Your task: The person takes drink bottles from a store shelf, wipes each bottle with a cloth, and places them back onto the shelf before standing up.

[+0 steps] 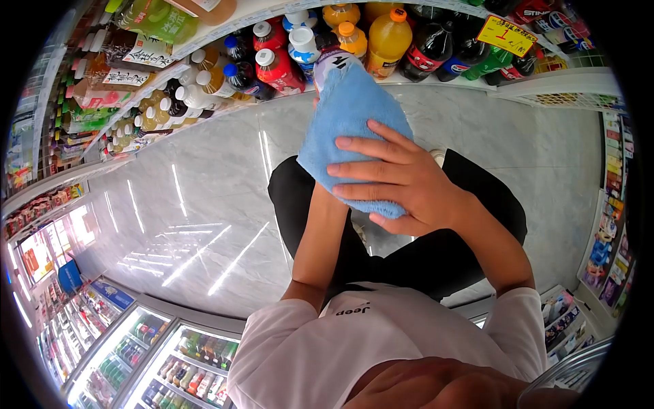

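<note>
A light-blue cloth (357,123) is draped over a bottle with a white and purple label (334,63), whose labelled part shows above the cloth's upper edge. My right hand (402,177) lies over the cloth, its fingers spaced and curved around it, pressing it to the bottle. My left forearm reaches up beneath the cloth. Most of my left hand (315,103) is hidden; only a bit of a finger shows at the bottle's left side, where it holds the bottle.
Drink bottles, including a red one (278,71) and an orange one (388,44), line the shelf ahead. A yellow price tag (506,35) hangs at its edge. Grey floor (197,198) lies below. Glass-door coolers (174,354) stand at lower left, and packaged goods hang at far right.
</note>
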`<state>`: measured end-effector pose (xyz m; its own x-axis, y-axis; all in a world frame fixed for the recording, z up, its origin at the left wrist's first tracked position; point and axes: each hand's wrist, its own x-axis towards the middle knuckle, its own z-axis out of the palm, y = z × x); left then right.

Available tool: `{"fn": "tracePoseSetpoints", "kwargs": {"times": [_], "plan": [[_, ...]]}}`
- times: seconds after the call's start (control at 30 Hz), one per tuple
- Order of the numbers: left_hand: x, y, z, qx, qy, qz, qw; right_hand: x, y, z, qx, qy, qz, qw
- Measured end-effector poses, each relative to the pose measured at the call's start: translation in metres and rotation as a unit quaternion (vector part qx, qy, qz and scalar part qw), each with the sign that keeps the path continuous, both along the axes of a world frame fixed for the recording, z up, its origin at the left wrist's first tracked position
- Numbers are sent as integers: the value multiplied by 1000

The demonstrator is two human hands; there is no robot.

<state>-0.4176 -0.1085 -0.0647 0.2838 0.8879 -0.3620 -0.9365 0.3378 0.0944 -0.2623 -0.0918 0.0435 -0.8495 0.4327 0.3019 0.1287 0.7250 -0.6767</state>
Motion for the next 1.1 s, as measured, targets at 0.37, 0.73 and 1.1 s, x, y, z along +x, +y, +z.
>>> {"fn": "tracePoseSetpoints", "kwargs": {"times": [0.37, 0.73, 1.1], "plan": [[-1, -12, 19, 34, 28, 10, 999, -1, 3, -12, 143, -62, -70, 985], [19, -24, 41, 15, 65, -97, 993, 15, 34, -18, -22, 113, -259, 959], [-8, -2, 19, 11, -123, 77, 989, 0, -1, 0, -6, 11, -17, 1000]]}}
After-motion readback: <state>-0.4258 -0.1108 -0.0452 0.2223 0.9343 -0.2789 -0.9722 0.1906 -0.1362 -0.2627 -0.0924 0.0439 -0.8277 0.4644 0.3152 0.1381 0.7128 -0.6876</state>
